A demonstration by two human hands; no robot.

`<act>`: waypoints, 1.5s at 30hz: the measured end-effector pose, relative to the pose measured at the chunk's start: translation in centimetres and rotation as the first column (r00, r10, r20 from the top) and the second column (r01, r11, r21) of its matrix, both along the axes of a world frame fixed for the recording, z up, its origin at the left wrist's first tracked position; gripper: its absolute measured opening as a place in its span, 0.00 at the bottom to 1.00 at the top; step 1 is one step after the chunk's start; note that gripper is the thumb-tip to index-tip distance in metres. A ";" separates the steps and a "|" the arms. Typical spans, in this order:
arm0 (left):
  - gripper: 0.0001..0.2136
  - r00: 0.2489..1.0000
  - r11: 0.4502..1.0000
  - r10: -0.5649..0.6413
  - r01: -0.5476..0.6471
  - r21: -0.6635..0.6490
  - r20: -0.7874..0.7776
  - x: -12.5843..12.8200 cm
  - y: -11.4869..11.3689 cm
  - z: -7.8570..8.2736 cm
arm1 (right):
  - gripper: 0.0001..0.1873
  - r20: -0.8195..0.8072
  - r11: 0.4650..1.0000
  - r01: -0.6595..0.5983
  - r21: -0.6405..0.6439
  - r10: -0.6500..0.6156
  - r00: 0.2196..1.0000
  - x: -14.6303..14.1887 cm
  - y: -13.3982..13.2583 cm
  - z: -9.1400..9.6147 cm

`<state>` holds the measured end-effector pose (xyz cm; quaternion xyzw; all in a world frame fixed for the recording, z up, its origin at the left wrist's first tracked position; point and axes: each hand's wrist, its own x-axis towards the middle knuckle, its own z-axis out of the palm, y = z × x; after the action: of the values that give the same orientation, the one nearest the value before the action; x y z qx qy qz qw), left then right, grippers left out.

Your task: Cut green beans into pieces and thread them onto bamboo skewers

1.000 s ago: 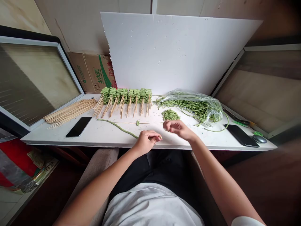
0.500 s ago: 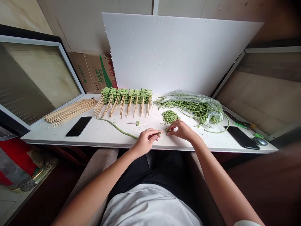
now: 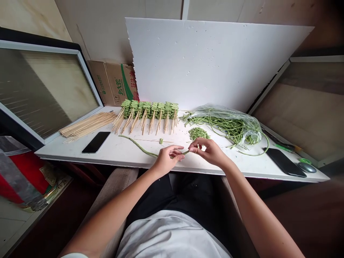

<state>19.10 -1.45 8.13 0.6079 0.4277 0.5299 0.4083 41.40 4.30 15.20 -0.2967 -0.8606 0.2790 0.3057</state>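
Note:
A long green bean (image 3: 137, 144) trails over the white table and passes into my left hand (image 3: 168, 158), which is closed around it near one end. That end pokes out past the left thumb, and my right hand (image 3: 205, 150) pinches its tip between thumb and fingers. Just behind the right hand lies a heap of short bean pieces (image 3: 198, 133). Further left, a couple of short pieces (image 3: 161, 141) sit by a thin skewer (image 3: 142, 140) on the table.
Skewered bean bundles (image 3: 150, 109) stand in a row at the back. Loose bamboo skewers (image 3: 87, 125) and a phone (image 3: 96, 142) lie left. A plastic bag of long beans (image 3: 231, 123), another phone (image 3: 285, 163) and a computer mouse (image 3: 306, 167) are right. A white foam board (image 3: 215, 64) stands behind.
My right hand has moved from beside the heap of pieces to the bean's end and now pinches it. The left hand keeps its hold. The whole view has shifted slightly.

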 end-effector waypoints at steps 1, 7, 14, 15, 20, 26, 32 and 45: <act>0.19 1.000 0.999 0.029 -0.029 0.017 -0.010 0.0 0.0 0.0 | 0.23 0.006 1.000 0.007 0.006 -0.007 1.000 0.2 0.1 0.0; 0.19 0.995 0.990 0.085 -0.078 0.115 -0.056 0.3 -0.3 -0.3 | 0.18 0.080 0.990 -0.066 0.123 0.056 0.995 -0.3 -0.6 0.4; 0.19 0.974 0.964 0.133 -0.085 0.252 -0.182 0.3 -0.6 -0.1 | 0.10 0.115 0.983 -0.126 0.133 0.111 0.987 -1.1 -1.2 0.1; 0.17 0.967 0.962 0.140 -0.083 0.258 -0.212 0.4 -0.6 0.0 | 0.08 0.111 0.984 -0.123 0.125 0.110 0.988 -1.1 -1.1 0.0; 0.05 0.913 0.939 0.162 -0.027 0.343 -0.373 0.5 -0.6 -0.2 | 0.08 0.077 0.988 -0.124 0.090 0.117 0.990 -1.2 -0.7 -0.8; 0.10 0.950 0.926 0.051 0.070 0.370 -0.309 0.4 -0.3 -0.4 | 0.09 -0.052 0.975 -0.208 -0.077 0.205 0.977 -1.2 0.3 -2.1; 0.12 0.980 0.956 -0.077 0.126 0.266 -0.186 0.8 -0.8 0.4 | 0.18 -0.145 0.936 -0.310 -0.164 0.288 0.947 -0.3 1.7 -2.6; 0.15 0.978 0.976 -0.067 0.106 0.191 -0.199 0.8 -1.0 -0.1 | 0.16 0.162 0.987 0.106 0.118 -0.125 0.979 4.2 5.0 -3.6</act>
<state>19.90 -2.48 8.03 0.7121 0.3825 0.4911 0.3247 45.55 9.31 11.59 -0.3516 -0.8787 0.1872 0.2632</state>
